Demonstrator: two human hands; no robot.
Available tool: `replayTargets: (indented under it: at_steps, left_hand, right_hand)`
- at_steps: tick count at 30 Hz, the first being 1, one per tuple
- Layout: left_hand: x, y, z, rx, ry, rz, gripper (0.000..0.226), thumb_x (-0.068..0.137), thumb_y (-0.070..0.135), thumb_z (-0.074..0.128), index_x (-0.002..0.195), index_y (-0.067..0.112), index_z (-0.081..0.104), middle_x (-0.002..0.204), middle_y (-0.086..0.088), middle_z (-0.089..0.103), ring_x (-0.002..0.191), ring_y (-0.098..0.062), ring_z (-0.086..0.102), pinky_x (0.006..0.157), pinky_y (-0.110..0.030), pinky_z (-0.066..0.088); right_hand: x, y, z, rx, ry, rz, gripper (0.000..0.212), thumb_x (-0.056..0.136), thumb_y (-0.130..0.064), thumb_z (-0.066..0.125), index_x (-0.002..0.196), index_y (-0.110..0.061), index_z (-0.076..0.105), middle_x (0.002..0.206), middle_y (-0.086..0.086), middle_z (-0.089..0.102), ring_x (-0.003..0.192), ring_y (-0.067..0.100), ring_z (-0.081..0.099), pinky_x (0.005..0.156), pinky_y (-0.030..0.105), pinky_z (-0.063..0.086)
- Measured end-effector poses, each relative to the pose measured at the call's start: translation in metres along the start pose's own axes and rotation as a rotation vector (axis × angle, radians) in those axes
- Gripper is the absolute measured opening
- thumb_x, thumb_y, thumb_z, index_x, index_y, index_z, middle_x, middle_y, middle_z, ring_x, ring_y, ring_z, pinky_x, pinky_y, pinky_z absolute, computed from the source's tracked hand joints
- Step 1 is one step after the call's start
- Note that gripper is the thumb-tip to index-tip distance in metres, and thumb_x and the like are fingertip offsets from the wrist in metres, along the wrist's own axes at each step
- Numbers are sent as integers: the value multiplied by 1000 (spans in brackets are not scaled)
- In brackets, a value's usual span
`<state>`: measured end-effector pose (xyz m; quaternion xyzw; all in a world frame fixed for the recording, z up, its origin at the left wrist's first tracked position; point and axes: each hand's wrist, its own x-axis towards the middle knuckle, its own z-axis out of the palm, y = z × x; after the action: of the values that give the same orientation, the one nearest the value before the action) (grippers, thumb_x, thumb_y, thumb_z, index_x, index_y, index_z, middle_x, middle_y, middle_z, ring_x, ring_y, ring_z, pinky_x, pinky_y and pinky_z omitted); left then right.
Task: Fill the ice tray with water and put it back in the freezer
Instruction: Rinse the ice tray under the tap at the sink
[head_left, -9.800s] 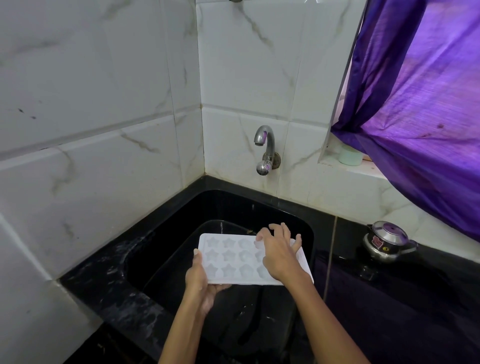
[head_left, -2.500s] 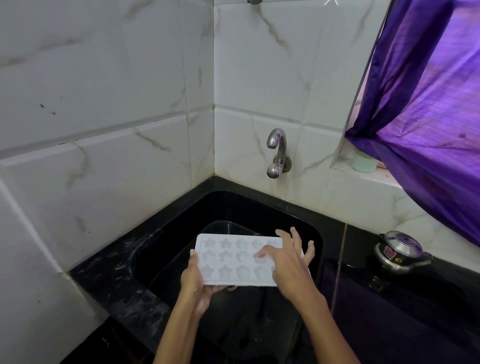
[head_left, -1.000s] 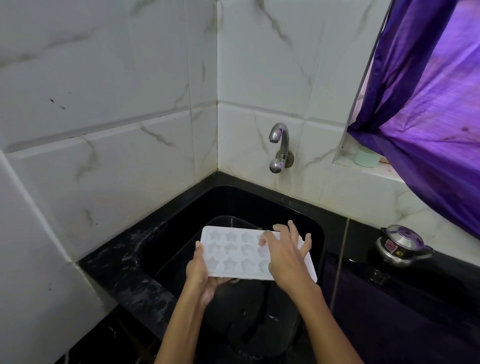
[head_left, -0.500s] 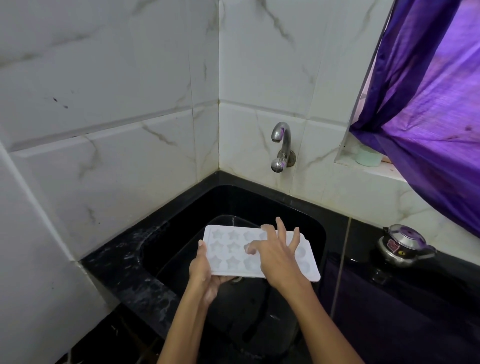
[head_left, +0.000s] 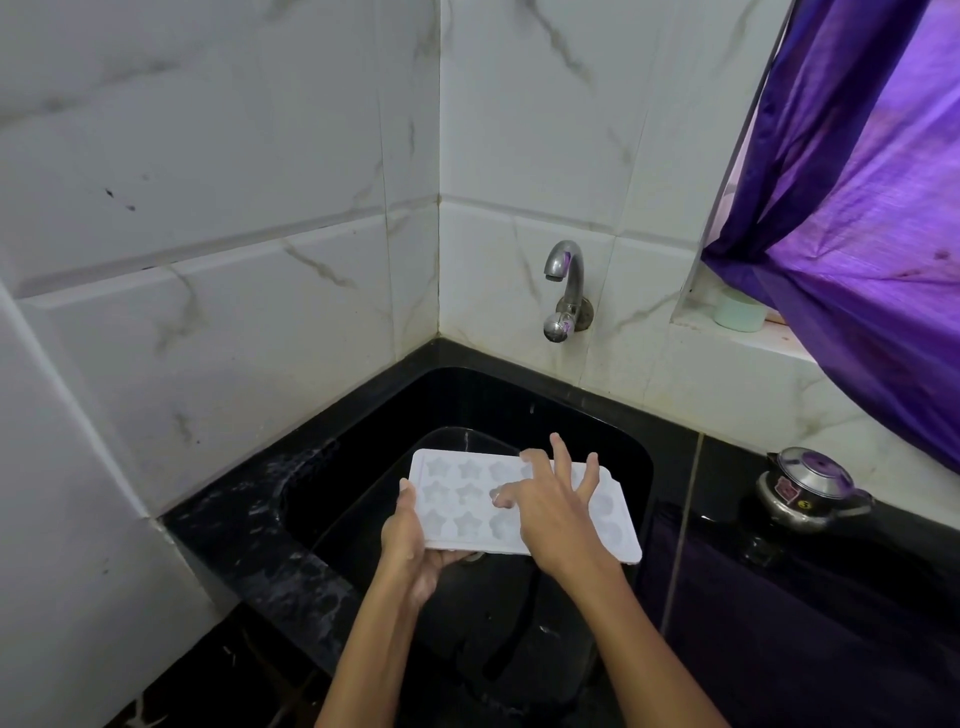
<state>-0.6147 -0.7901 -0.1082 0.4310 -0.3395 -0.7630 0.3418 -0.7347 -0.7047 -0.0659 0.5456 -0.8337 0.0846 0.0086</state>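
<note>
**Ice tray held over a black sink in a tiled corner**

The lower half of the frame is a glossy black tabletop (head_left: 831, 597) with a black sink (head_left: 363, 467) sunk into it at the centre. The stone to the left of the basin is speckled with pale marks and looks wet. Two walls of white tile with grey-brown marble veining meet in a corner at upper centre. A chrome tap (head_left: 563, 288) is mounted on the right-hand wall above the sink. No stream of water shows beneath it.

At the upper right a purple curtain (head_left: 857, 234) hangs across a window recess, and a small pale green container (head_left: 737, 310) stands on the ledge beside its edge. On the tabletop at the right edge sits a steel pressure cooker (head_left: 808, 488) with a red label on its side and a small round yellow sticker; the writing on both is too small to read.

The white ice tray (head_left: 467, 499), with star-shaped cells, is held roughly level above the sink at lower centre. The left hand (head_left: 410, 545) grips its near left corner, thumb on top and fingers underneath. The right hand (head_left: 558, 509) rests over the tray's right half with fingers spread and relaxed, the thumb pointing toward a middle cell.
</note>
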Motion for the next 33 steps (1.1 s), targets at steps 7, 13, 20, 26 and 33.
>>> replayTargets:
  at_steps: [7,13,20,26,33]
  left_hand:
    - [0,-1,1,-2,-3,-7,48,98,50,31,96,13,61,76,-9,75,69,-31,72,56,-42,56]
    - [1,-1,1,-12,-3,0,47,98,50,31,96,14,61,77,-9,75,71,-30,72,59,-44,57]
    - [2,-2,1,-21,9,1,47,98,50,31,95,14,61,73,-8,75,67,-30,72,53,-42,56]
    - [0,-1,4,-30,11,-10,47,98,49,32,97,12,62,78,-13,75,72,-32,72,57,-42,57]
    - [-1,-2,4,-14,15,-21,47,98,49,31,97,12,62,79,-13,75,72,-33,72,59,-44,57]
  right_hand:
    - [1,0,4,-10,5,7,66,70,19,55,109,-32,64,147,7,26,144,34,-12,105,61,-22]
    - [1,1,4,-11,-1,13,67,72,18,56,113,-35,62,149,7,26,145,34,-10,105,61,-20]
    - [5,-9,0,48,51,17,63,65,19,48,110,-25,50,150,9,19,144,31,-12,106,59,-20]
    - [6,-23,3,11,-19,-98,65,75,3,69,126,-35,55,158,10,4,143,34,-19,105,60,-21]
    - [9,-29,3,9,-44,-70,38,86,-9,65,119,-27,63,156,11,13,144,35,-16,105,61,-20]
